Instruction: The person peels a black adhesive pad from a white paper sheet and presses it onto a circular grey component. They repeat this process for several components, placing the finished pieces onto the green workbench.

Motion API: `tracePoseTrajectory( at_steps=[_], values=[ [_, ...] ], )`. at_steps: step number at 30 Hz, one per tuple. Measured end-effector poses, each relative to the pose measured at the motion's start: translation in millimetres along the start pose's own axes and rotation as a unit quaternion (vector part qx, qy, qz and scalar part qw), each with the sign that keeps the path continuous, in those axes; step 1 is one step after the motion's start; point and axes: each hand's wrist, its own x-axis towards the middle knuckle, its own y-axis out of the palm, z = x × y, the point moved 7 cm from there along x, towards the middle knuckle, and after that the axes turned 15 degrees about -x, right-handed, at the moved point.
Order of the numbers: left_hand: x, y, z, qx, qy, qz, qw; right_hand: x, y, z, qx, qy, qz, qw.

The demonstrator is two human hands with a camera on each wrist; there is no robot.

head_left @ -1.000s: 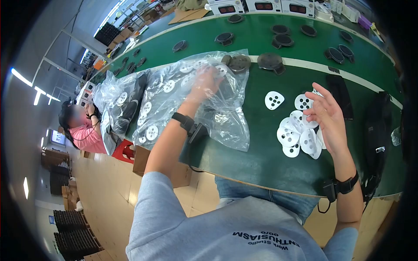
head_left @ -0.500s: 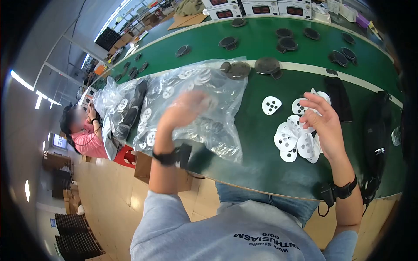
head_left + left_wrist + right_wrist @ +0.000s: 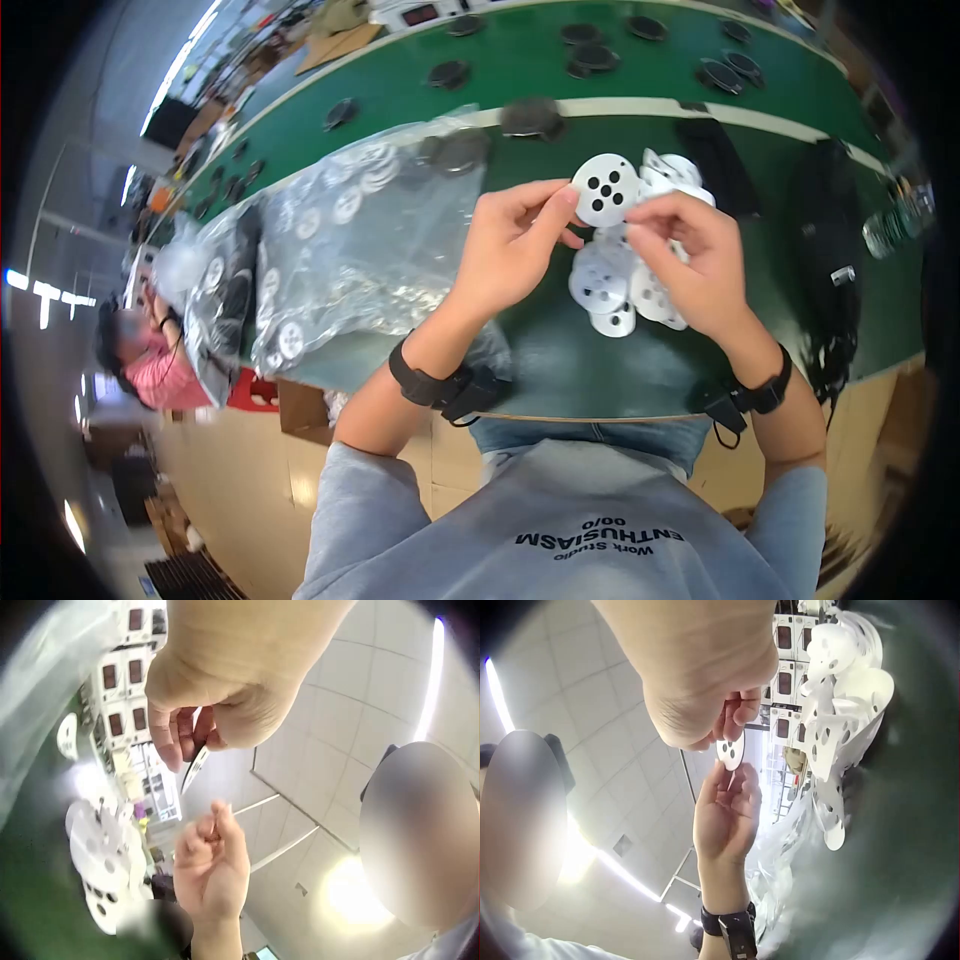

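My left hand (image 3: pixel 515 245) pinches a thin white disc with black holes (image 3: pixel 605 190) by its edge, thumb over the near face. In the left wrist view the disc (image 3: pixel 196 769) is seen nearly edge-on below the fingers. My right hand (image 3: pixel 695 255) is raised opposite, its fingers loosely curled and the fingertips close to the disc's lower right edge; nothing shows between them. Under both hands lies a loose pile of similar white discs (image 3: pixel 612 320). To the left a clear plastic bag (image 3: pixel 390 255) with more discs in it lies flat on the green table (image 3: pixel 560 375).
Several black oval parts (image 3: pixel 530 118) stand along the pale strip and the far green surface. A black pouch (image 3: pixel 720 165), a dark bag (image 3: pixel 830 250) and a clear bottle (image 3: pixel 890 230) lie on the right. Another person (image 3: pixel 150 355) sits at the far left.
My left hand has come away from the plastic bag to the middle and now holds a white disc there. My right hand has closed in beside it. The head view has shifted.
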Motion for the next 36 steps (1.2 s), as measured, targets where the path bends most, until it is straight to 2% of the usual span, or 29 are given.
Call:
tracePoseTrajectory(
  at_steps=[4, 7, 12, 17, 23, 29, 36],
  values=[
    [-2, 11, 34, -0.092, -0.002, 0.027, 0.995, 2, -1, -7, -0.066, -0.017, -0.046, 0.997],
    [-8, 11, 41, -0.140, -0.002, 0.050, 0.989, 0, 1, -8, -0.086, -0.017, -0.042, 0.995],
    [-17, 18, 37, -0.115, 0.033, 0.062, 0.991, -1, 2, -6, -0.096, -0.040, -0.036, 0.994],
    [-18, 14, 43, -0.142, 0.037, 0.064, 0.987, -1, -1, -3, -0.118, -0.053, -0.039, 0.991],
    [-14, 16, 36, -0.076, 0.098, 0.075, 0.989, -3, -2, -2, -0.130, -0.027, -0.018, 0.991],
    [-17, 16, 32, 0.012, 0.142, 0.062, 0.988, -7, -3, -2, -0.143, -0.031, -0.062, 0.987],
    [-18, 18, 34, 0.022, 0.141, 0.060, 0.988, -7, -3, 0, -0.171, -0.041, -0.044, 0.983]
  ],
)
